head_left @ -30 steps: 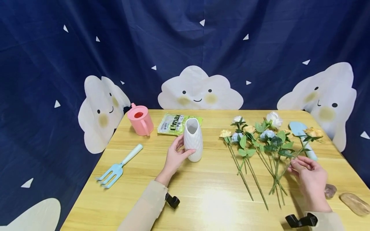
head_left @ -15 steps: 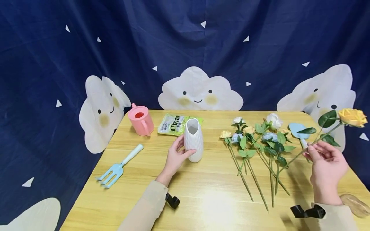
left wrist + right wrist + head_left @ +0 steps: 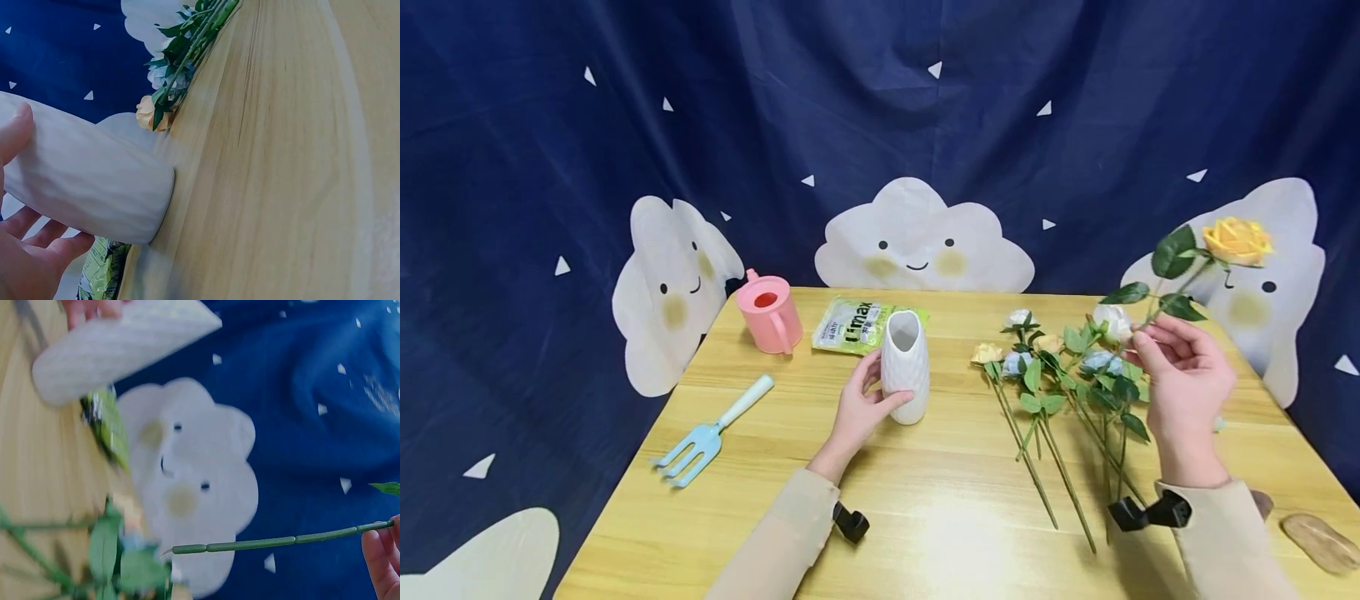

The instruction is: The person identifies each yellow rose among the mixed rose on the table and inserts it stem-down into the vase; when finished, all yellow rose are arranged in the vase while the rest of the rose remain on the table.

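At the pale wooden table (image 3: 662,533), the left hand (image 3: 865,400) curls round a white textured vase (image 3: 906,371), likely steadying it, while the right hand (image 3: 1187,383) pinches a green-stemmed yellow rose (image 3: 1237,242).

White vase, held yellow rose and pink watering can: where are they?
White vase (image 3: 907,367), head view, on its patterned side.
Held yellow rose (image 3: 1237,242), head view, on its bloom.
Pink watering can (image 3: 760,324), head view, on its body.

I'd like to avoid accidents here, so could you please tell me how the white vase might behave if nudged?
The vase could tip, being tall and slim, though the left hand grips it. Its ceramic-like look suggests it may chip if it fell. Its patterned surface probably offers some grip.
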{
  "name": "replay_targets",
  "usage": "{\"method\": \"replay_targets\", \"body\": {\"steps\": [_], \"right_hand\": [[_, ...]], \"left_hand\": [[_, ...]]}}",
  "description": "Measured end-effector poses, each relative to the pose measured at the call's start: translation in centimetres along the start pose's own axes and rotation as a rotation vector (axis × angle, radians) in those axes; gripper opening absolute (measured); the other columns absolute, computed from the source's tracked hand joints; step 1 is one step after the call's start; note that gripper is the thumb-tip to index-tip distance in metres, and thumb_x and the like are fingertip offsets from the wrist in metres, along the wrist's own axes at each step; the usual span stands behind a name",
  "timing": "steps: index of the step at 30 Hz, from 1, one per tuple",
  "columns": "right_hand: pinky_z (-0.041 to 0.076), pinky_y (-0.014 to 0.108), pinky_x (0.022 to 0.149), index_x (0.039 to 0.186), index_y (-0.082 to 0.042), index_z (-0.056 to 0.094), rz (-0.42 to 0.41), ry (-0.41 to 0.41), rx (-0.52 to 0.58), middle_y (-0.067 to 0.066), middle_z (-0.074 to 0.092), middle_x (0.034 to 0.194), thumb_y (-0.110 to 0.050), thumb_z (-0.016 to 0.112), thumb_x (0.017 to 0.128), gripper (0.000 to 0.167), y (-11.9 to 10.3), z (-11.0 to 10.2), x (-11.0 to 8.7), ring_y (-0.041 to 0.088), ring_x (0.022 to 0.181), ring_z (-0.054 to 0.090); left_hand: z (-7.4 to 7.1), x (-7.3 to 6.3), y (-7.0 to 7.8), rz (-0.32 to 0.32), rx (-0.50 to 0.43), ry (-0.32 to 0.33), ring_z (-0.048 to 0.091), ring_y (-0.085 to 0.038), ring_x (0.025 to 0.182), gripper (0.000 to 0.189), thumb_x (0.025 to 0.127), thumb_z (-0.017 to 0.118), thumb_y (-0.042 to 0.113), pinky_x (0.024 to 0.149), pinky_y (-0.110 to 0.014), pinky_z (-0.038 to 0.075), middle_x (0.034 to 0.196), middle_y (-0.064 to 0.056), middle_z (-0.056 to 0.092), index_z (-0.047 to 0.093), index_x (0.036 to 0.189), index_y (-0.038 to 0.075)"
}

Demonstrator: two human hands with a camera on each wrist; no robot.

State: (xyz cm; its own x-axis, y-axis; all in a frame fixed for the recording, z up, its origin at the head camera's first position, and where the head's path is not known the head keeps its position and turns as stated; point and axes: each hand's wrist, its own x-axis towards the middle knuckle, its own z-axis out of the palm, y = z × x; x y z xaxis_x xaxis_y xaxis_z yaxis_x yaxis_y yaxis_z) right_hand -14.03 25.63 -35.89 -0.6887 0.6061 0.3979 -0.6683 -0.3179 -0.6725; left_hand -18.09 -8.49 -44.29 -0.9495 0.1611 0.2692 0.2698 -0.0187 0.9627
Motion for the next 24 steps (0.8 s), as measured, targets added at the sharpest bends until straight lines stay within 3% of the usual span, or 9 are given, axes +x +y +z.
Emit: {"method": "replay_targets", "body": {"steps": [10,18,24], "right_hand": [[0.056,0.031,0.058,0.100,0.016,0.056,0.043,-0.175,0.047,0.020,0.063,0.082,0.021,0.063,0.075,0.027,1.9,8.0,0.3,0.025,0.071,0.065],[0.056,0.031,0.060,0.100,0.010,0.058,-0.066,-0.286,0.013,0.020,0.063,0.085,0.015,0.065,0.078,0.024,2.1,14.1,0.0,0.026,0.072,0.064],[0.056,0.034,0.061,0.099,0.005,0.058,-0.142,-0.345,0.007,0.020,0.063,0.085,0.013,0.065,0.079,0.023,3.0,17.4,-1.0,0.025,0.070,0.064]], "left_hand": [[-0.3,0.2,0.1,-0.021,0.008,-0.022,0.047,-0.031,0.117,0.069,0.077,0.075,0.003,0.093,-0.047,0.045,0.130,-0.016,0.050,0.041,0.137,0.006],[-0.7,0.4,0.1,-0.045,0.017,-0.040,0.046,-0.031,0.120,0.071,0.076,0.076,0.005,0.095,-0.046,0.043,0.131,-0.015,0.049,0.041,0.138,0.007],[-0.7,0.5,0.0,-0.056,0.012,-0.053,0.047,-0.031,0.118,0.070,0.076,0.076,0.005,0.095,-0.045,0.044,0.128,-0.016,0.051,0.042,0.137,0.007]]}}
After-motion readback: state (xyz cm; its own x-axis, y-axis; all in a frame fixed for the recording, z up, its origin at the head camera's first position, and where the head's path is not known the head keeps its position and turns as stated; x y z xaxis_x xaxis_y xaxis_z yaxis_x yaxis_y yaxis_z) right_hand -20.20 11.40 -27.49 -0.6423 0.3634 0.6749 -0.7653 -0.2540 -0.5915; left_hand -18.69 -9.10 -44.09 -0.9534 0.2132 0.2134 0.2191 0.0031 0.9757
